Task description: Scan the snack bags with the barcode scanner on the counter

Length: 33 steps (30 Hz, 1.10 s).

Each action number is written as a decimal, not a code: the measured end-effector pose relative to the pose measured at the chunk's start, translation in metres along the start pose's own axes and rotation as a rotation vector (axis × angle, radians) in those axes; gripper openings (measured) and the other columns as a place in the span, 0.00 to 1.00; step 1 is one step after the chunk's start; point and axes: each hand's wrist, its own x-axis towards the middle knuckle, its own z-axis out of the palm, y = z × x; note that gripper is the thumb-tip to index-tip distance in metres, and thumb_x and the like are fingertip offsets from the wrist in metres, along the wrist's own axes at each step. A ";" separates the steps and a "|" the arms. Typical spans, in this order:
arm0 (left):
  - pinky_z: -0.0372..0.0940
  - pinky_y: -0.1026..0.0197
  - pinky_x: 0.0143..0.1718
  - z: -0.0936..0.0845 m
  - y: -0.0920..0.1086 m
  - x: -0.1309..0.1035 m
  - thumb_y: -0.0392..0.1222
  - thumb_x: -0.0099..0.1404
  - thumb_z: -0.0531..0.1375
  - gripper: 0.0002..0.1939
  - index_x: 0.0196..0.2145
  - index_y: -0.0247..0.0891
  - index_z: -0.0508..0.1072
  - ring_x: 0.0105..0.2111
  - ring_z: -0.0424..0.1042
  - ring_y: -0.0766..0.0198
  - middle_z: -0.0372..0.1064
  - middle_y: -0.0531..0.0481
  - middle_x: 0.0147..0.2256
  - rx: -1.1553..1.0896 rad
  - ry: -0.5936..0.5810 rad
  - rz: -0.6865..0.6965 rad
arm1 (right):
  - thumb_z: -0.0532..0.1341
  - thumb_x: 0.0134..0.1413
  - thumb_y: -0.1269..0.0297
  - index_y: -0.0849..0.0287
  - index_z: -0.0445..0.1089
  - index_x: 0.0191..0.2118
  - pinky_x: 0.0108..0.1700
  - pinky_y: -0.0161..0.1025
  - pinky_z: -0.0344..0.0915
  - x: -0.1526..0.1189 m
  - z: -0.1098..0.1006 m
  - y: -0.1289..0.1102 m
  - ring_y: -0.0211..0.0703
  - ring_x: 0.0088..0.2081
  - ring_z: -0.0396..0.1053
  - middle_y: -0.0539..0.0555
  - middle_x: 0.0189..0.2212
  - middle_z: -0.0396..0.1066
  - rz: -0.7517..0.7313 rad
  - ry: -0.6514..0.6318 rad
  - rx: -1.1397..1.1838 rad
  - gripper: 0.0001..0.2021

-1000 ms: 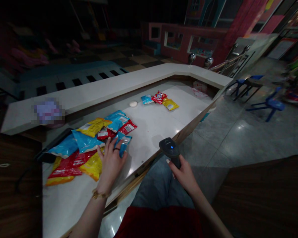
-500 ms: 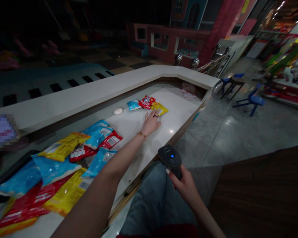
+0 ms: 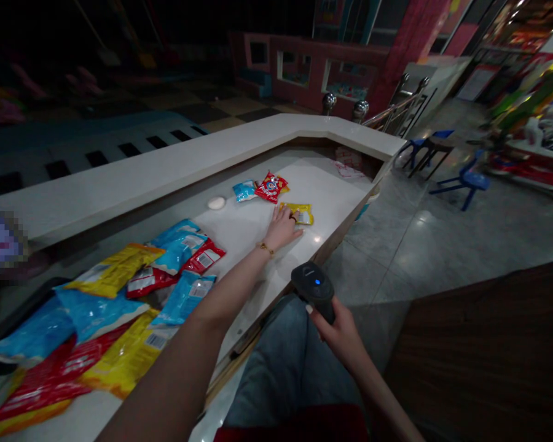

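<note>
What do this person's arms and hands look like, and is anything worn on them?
Both arms are bare, with no sleeves in view. The left hand has a thin gold-coloured bracelet at the wrist and a dark ring on one finger. The right hand shows a pale, light-painted thumbnail; no ring or bracelet can be seen on it. No gloves or watch.

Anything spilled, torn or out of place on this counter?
Nothing spilled or visibly torn. The near snack packets lie in a loose overlapping heap. The left hand touches a yellow packet lying slightly apart from the blue and red ones. The right hand holds a scanner.
</note>
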 end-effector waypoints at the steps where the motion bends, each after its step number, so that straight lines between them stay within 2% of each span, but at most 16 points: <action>1: 0.37 0.36 0.80 -0.001 0.005 -0.014 0.52 0.73 0.64 0.38 0.72 0.27 0.65 0.75 0.56 0.36 0.64 0.26 0.67 0.016 0.008 0.005 | 0.66 0.59 0.50 0.56 0.75 0.44 0.21 0.34 0.62 -0.002 0.000 -0.001 0.42 0.19 0.64 0.44 0.19 0.65 -0.002 0.002 -0.004 0.16; 5: 0.42 0.34 0.79 -0.005 0.022 -0.073 0.52 0.74 0.62 0.36 0.72 0.28 0.66 0.70 0.64 0.37 0.67 0.27 0.65 0.045 0.045 -0.032 | 0.66 0.58 0.48 0.56 0.74 0.43 0.21 0.34 0.63 -0.008 -0.001 -0.004 0.42 0.20 0.65 0.44 0.19 0.65 -0.017 0.010 0.018 0.16; 10: 0.56 0.34 0.72 -0.013 0.040 -0.139 0.53 0.77 0.58 0.33 0.72 0.32 0.67 0.69 0.64 0.36 0.64 0.27 0.69 0.032 0.086 -0.158 | 0.65 0.59 0.46 0.56 0.72 0.41 0.20 0.35 0.62 -0.012 -0.011 -0.013 0.40 0.17 0.63 0.43 0.18 0.66 0.048 -0.073 0.111 0.17; 11: 0.57 0.34 0.71 -0.014 0.043 -0.149 0.53 0.77 0.58 0.33 0.73 0.33 0.67 0.70 0.64 0.37 0.63 0.27 0.70 0.026 0.095 -0.171 | 0.64 0.60 0.46 0.56 0.72 0.42 0.21 0.35 0.64 -0.011 -0.014 -0.016 0.41 0.17 0.64 0.44 0.19 0.67 0.040 -0.087 0.106 0.17; 13: 0.59 0.35 0.69 -0.015 0.048 -0.166 0.52 0.77 0.57 0.32 0.73 0.36 0.67 0.69 0.64 0.37 0.61 0.31 0.73 0.009 0.110 -0.182 | 0.67 0.57 0.52 0.55 0.73 0.41 0.26 0.35 0.67 -0.011 -0.019 -0.020 0.43 0.23 0.71 0.47 0.24 0.72 -0.063 0.008 -0.037 0.13; 14: 0.59 0.35 0.69 -0.015 0.050 -0.172 0.52 0.77 0.57 0.31 0.73 0.38 0.67 0.69 0.64 0.38 0.60 0.33 0.73 -0.001 0.116 -0.186 | 0.68 0.57 0.53 0.55 0.73 0.41 0.27 0.35 0.67 -0.012 -0.020 -0.022 0.44 0.25 0.72 0.48 0.25 0.73 -0.093 0.011 -0.081 0.13; 18: 0.62 0.34 0.66 -0.011 0.053 -0.188 0.49 0.78 0.55 0.29 0.72 0.42 0.67 0.69 0.65 0.38 0.59 0.36 0.75 -0.021 0.137 -0.222 | 0.64 0.60 0.51 0.55 0.73 0.43 0.26 0.36 0.65 -0.016 -0.015 -0.024 0.43 0.21 0.70 0.46 0.22 0.70 -0.072 -0.040 -0.092 0.13; 21: 0.61 0.33 0.68 -0.007 0.054 -0.192 0.46 0.79 0.54 0.27 0.71 0.40 0.69 0.69 0.66 0.39 0.63 0.36 0.73 -0.028 0.154 -0.242 | 0.64 0.60 0.50 0.56 0.73 0.46 0.25 0.36 0.65 -0.019 -0.007 -0.019 0.44 0.21 0.70 0.44 0.21 0.69 -0.040 -0.052 -0.089 0.16; 24: 0.51 0.28 0.75 -0.004 0.053 -0.193 0.42 0.79 0.52 0.26 0.70 0.40 0.70 0.73 0.62 0.41 0.65 0.37 0.72 -0.040 0.190 -0.244 | 0.64 0.61 0.49 0.57 0.74 0.46 0.25 0.36 0.65 -0.019 -0.003 -0.014 0.43 0.20 0.69 0.45 0.22 0.70 -0.033 -0.046 -0.070 0.16; 28: 0.36 0.22 0.77 -0.001 0.051 -0.192 0.41 0.79 0.50 0.31 0.76 0.41 0.61 0.76 0.57 0.42 0.60 0.39 0.75 -0.097 0.203 -0.229 | 0.65 0.61 0.49 0.57 0.75 0.45 0.24 0.35 0.64 -0.018 0.000 -0.010 0.41 0.20 0.68 0.46 0.24 0.71 -0.046 -0.024 -0.057 0.17; 30: 0.34 0.22 0.78 -0.001 0.049 -0.191 0.40 0.79 0.50 0.32 0.78 0.40 0.58 0.77 0.56 0.43 0.59 0.39 0.75 -0.120 0.198 -0.230 | 0.65 0.61 0.50 0.57 0.75 0.45 0.23 0.35 0.64 -0.018 0.001 -0.010 0.41 0.20 0.67 0.45 0.23 0.70 -0.042 -0.028 -0.052 0.16; 33: 0.35 0.22 0.78 -0.002 0.047 -0.190 0.39 0.79 0.49 0.32 0.77 0.39 0.60 0.77 0.55 0.44 0.57 0.37 0.75 -0.130 0.184 -0.233 | 0.65 0.61 0.51 0.57 0.74 0.44 0.23 0.35 0.64 -0.017 0.002 -0.011 0.41 0.20 0.67 0.45 0.23 0.69 -0.032 -0.027 -0.054 0.15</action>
